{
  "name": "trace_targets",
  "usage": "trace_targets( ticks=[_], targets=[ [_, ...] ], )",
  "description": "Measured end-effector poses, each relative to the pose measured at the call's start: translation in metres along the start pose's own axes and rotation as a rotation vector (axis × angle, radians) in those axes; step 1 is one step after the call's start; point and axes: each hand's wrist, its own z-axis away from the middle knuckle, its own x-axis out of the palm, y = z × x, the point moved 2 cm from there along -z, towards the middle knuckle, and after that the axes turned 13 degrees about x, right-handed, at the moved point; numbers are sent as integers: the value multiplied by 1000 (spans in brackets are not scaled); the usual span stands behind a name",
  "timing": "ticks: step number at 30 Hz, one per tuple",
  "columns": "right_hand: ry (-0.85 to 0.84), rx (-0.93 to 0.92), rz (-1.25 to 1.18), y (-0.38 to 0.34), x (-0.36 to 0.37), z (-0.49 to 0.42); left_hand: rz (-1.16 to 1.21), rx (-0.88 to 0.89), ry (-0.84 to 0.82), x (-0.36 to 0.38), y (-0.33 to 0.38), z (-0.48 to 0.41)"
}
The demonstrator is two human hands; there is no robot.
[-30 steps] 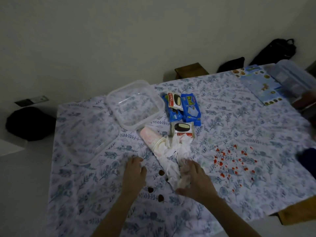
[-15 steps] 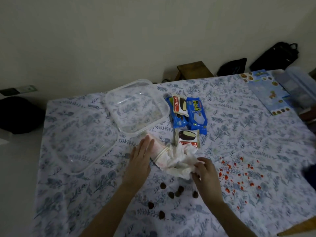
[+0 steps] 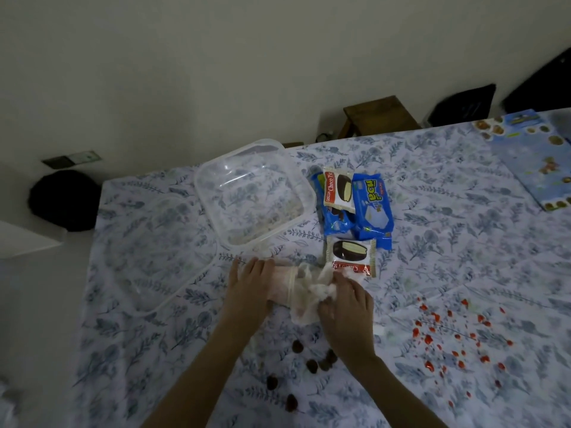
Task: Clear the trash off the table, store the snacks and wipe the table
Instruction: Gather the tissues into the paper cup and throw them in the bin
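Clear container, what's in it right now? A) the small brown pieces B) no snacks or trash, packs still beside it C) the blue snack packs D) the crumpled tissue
B. The clear container holds no packs; the blue snack packs lie on the cloth to its right, the crumpled tissue is between the left hand and right hand, and the small brown pieces sit nearer the person.

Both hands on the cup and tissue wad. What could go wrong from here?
1. The left hand and right hand gather the paper cup and tissue right against a Choco Pie pack; it could get swept into the trash.
2. Brown bits near the wrists may get smeared into the tablecloth.
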Motion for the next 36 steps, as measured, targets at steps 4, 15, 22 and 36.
trace_targets(
  ticks=[4, 15, 22, 36],
  targets=[
    [-63, -80, 37, 8, -1, -3, 264, -49, -6, 1, 2, 16],
    [-235, -235, -113, 19, -9, -14, 590, -297, 50, 9, 16, 52],
    [-281, 40, -380, 49, -29, -26, 697, -369, 100, 6, 21, 54],
    [-180, -293, -279, 38, -42, -19, 789, -379, 183, 11, 23, 66]
  ],
)
